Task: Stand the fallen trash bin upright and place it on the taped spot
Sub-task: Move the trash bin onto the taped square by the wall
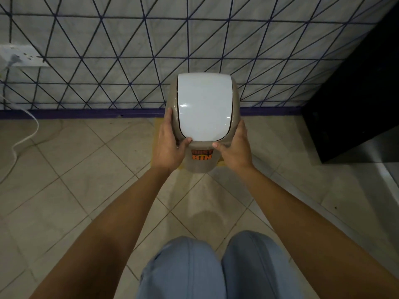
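White cable [26, 134]: trails over the floor tiles [71, 186] at far left, well apart from the bin. Left hand [169, 145]: fingers clasped on the left flank of the dust bin [201, 162], thumb at the front lip of the white swing lid [205, 104]. Dust bin: upright, near the patterned wall [108, 50], over yellow tape [155, 134] on the floor. Right hand [236, 148]: fingers gripping the right flank. Dark cabinet [356, 104]: near right; open floor lies between.
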Demonstrator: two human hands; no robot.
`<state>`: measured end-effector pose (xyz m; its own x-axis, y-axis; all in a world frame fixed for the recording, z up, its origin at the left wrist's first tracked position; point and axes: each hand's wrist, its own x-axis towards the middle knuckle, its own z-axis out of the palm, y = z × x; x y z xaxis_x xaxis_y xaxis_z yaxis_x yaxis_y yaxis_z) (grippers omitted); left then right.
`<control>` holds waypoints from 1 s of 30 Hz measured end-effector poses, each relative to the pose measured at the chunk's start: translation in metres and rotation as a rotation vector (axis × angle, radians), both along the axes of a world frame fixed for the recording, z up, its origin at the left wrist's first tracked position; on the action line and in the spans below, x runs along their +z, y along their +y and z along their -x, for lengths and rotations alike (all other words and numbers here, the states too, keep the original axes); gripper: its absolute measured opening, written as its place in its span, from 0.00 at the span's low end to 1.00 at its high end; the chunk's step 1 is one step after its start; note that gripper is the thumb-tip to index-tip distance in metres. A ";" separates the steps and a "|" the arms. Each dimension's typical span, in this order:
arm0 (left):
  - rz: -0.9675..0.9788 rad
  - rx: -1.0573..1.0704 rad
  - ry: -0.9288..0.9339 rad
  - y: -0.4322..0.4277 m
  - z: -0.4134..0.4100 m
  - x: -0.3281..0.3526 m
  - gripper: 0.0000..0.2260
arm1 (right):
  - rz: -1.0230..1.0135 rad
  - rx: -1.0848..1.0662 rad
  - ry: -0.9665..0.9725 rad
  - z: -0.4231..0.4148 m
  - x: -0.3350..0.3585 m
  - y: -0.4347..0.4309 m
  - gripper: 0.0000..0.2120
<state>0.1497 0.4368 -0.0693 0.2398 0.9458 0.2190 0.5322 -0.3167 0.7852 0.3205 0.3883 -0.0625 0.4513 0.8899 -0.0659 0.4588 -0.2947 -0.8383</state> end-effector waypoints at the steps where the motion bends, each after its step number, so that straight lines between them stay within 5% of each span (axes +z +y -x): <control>1: -0.001 0.007 -0.003 0.002 -0.001 0.000 0.40 | 0.006 0.000 -0.005 -0.001 0.000 0.003 0.46; 30: 0.010 -0.030 -0.029 0.065 -0.018 -0.008 0.39 | -0.015 -0.009 0.024 -0.026 0.005 0.064 0.47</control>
